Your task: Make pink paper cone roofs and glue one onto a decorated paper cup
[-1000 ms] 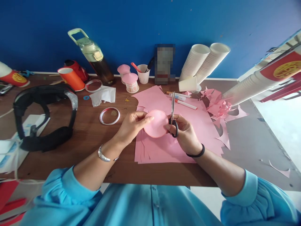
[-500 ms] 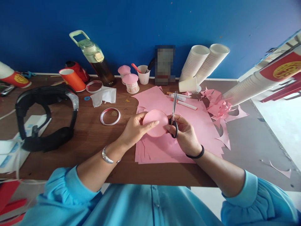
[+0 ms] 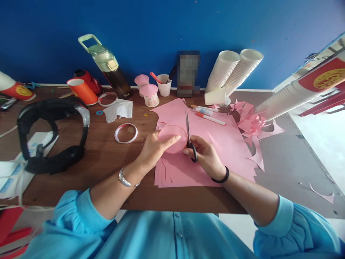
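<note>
My left hand [image 3: 159,144] grips a round pink paper disc [image 3: 175,142], its thumb lying flat across the face. In my right hand [image 3: 203,153] is a pair of scissors [image 3: 188,126] with black handles, blades together and pointing away from me. The scissors stand at the disc's right edge; whether my right fingers also touch the disc, I cannot tell. Beneath both hands lies a stack of pink paper sheets [image 3: 188,176] with cut-out edges. Markers [image 3: 211,118] and a glue tube [image 3: 202,110] rest on the sheets' far part.
Pink scraps [image 3: 252,124] lie on the right beside stacked paper cups [image 3: 223,70]. At the back stand two pink-roofed cup houses [image 3: 151,95], a cup of pens [image 3: 164,86] and a bottle [image 3: 113,72]. A tape ring [image 3: 126,133] and a black headset [image 3: 54,158] lie on the left.
My right hand with the scissors has moved left and a little toward me. The disc has shifted slightly left in my left hand.
</note>
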Motion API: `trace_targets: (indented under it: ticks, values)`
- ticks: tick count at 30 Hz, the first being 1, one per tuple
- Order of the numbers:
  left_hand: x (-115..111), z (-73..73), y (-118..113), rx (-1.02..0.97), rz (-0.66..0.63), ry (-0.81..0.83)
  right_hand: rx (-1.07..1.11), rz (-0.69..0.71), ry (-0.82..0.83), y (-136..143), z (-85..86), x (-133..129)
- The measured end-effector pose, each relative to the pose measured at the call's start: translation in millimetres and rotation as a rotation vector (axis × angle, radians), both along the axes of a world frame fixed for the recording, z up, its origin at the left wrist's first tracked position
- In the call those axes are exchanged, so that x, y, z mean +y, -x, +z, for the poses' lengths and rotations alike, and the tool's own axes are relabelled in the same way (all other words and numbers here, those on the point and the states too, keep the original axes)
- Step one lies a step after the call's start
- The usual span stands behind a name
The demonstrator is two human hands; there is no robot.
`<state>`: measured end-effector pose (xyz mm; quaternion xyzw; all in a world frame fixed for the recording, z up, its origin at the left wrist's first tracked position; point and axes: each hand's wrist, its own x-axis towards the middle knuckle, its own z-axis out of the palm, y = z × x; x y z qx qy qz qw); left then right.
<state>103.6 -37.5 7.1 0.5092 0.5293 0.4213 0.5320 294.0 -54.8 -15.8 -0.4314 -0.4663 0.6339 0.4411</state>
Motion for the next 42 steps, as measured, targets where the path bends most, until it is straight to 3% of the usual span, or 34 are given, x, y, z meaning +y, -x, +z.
trace_targets:
  ticks: [6, 13, 22, 42]
  values:
    - [9, 0.2, 10, -0.083, 0.086, -0.047, -0.178, 0.017, -0.142, -10, 1.1, 2]
    - [9, 6.0, 13, -0.046, 0.045, -0.065, -0.328, 0.073, -0.275, -13, 2.2, 4]
    - [8, 11.3, 11, 0.009, 0.007, -0.073, -0.313, 0.085, -0.275, -13, 2.3, 3]
    - [8, 8.2, 12, 0.019, 0.001, -0.053, -0.246, 0.098, -0.202, -12, -0.1, 1]
